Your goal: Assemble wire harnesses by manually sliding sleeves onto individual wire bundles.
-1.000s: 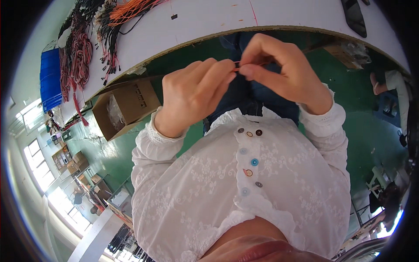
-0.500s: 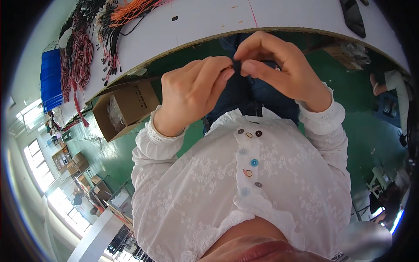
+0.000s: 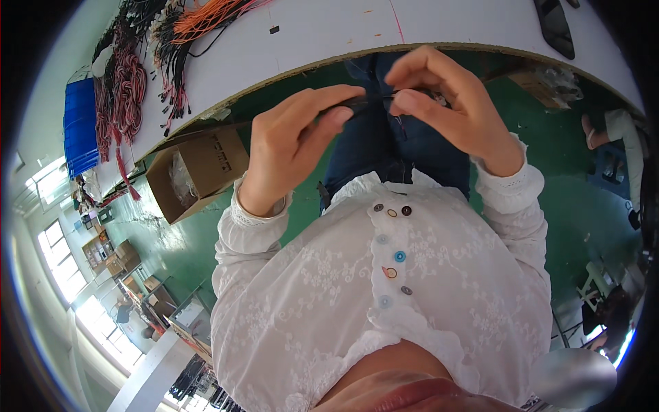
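Note:
Above my lap, just off the table's near edge, my left hand point(image 3: 292, 137) has thumb and forefinger around a thin black cable point(image 3: 376, 98). The cable runs across the gap to my right hand point(image 3: 456, 113), whose thumb and forefinger pinch its other part. Beyond the right fingertips, small light and dark ends show by the palm, too small to make out. The dark cable is hard to tell apart from the dark blue trousers point(image 3: 364, 141) behind it.
The white table point(image 3: 316, 27) curves across the top. On its left lie bundled red-black cables point(image 3: 129, 103) and orange wires point(image 3: 206, 20); a small black piece point(image 3: 274, 29) and a dark phone-like slab point(image 3: 555, 27) lie farther right. Below stand an open cardboard box point(image 3: 213, 161) and a blue crate point(image 3: 81, 127).
My hands have drawn slightly apart, the right moving right. More of the black cable now shows between them, and the left fingers have loosened a little.

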Tool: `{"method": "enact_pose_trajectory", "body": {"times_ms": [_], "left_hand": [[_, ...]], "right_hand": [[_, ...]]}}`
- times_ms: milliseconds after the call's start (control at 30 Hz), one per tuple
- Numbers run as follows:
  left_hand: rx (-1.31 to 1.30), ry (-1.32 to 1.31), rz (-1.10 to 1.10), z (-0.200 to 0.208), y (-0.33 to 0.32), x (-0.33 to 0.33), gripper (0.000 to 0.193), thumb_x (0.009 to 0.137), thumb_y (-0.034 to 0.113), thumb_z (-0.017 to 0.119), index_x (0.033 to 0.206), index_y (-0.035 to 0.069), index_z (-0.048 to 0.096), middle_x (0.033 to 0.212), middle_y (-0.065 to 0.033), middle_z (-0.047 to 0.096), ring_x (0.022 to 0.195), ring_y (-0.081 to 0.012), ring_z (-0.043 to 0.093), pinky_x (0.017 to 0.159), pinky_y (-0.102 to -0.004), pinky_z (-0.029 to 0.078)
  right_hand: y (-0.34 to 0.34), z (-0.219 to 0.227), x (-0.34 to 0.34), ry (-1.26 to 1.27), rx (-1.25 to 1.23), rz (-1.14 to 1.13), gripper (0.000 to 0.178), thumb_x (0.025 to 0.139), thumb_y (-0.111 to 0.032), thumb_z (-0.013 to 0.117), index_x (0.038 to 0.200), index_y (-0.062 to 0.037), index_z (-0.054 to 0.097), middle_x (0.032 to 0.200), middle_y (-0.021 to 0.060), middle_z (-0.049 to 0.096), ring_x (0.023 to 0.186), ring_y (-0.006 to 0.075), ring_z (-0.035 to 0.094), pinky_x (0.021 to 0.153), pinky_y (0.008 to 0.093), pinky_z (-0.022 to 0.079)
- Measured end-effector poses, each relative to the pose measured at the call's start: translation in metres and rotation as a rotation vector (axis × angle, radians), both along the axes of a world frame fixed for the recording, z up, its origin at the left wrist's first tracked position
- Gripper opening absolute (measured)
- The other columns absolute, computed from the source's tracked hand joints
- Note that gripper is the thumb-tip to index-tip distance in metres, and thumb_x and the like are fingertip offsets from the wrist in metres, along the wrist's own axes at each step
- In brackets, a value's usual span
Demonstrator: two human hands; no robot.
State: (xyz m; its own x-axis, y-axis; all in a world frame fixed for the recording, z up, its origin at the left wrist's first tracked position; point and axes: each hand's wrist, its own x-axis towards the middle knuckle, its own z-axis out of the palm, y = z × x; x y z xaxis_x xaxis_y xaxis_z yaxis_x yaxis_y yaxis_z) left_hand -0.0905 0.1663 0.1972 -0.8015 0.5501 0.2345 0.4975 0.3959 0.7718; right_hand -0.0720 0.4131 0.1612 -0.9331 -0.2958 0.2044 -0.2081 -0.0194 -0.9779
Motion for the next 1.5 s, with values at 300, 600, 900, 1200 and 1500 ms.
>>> {"method": "enact_pose_trajectory", "body": {"times_ms": [300,600,900,1200,1500], "left_hand": [[0.007,0.083,0.052,-0.002,-0.001,0.002,0.015,0.091,0.003,0.073,0.105,-0.002,0.070,0.075,-0.0081,0.063,0.059,-0.0154,0.058,0.053,-0.0251,0.043],[0.068,0.047,0.039,0.002,-0.001,0.002,0.015,0.094,0.004,0.069,0.106,-0.003,0.070,0.074,-0.0053,0.062,0.058,-0.0108,0.052,0.052,-0.0241,0.040],[1.162,-0.358,0.303,0.007,-0.094,0.015,0.025,0.109,0.029,0.050,0.116,0.005,0.055,0.078,0.0047,0.050,0.057,-0.0055,0.026,0.048,-0.0241,0.022],[1.331,-0.460,0.548,-0.017,-0.165,0.061,0.023,0.109,0.028,0.050,0.115,0.007,0.056,0.069,0.0056,0.032,0.054,-0.0048,0.018,0.045,-0.0236,0.015],[-0.085,0.222,0.964,-0.098,-0.117,0.105,0.036,0.098,0.012,0.066,0.132,0.003,0.062,0.109,-0.0087,0.069,0.108,-0.0203,0.063,0.097,-0.0359,0.047]], "right_hand": [[-0.008,0.009,-0.004,0.162,0.130,-0.001,0.011,0.096,-0.007,0.069,0.104,0.0002,0.066,0.092,0.0044,0.068,0.082,0.0098,0.064,0.072,0.0224,0.051],[0.001,0.035,-0.018,0.251,0.226,0.077,0.015,0.095,-0.005,0.069,0.108,0.0004,0.067,0.096,0.0046,0.070,0.087,0.0122,0.064,0.081,0.0259,0.049],[0.036,-0.034,0.067,-0.700,0.165,0.348,0.031,0.106,-0.021,0.050,0.126,-0.0013,0.063,0.115,0.0143,0.070,0.086,0.0202,0.069,0.077,0.0287,0.055],[-0.047,-0.090,0.047,-0.650,-0.576,-0.217,0.031,0.108,-0.027,0.050,0.124,-0.0029,0.062,0.115,0.0129,0.071,0.101,0.0220,0.072,0.090,0.0344,0.058],[-0.060,-0.042,0.057,-0.485,-0.442,-0.053,0.022,0.105,-0.019,0.057,0.116,-0.0021,0.065,0.102,0.0097,0.072,0.091,0.0181,0.071,0.078,0.0301,0.058]]}}
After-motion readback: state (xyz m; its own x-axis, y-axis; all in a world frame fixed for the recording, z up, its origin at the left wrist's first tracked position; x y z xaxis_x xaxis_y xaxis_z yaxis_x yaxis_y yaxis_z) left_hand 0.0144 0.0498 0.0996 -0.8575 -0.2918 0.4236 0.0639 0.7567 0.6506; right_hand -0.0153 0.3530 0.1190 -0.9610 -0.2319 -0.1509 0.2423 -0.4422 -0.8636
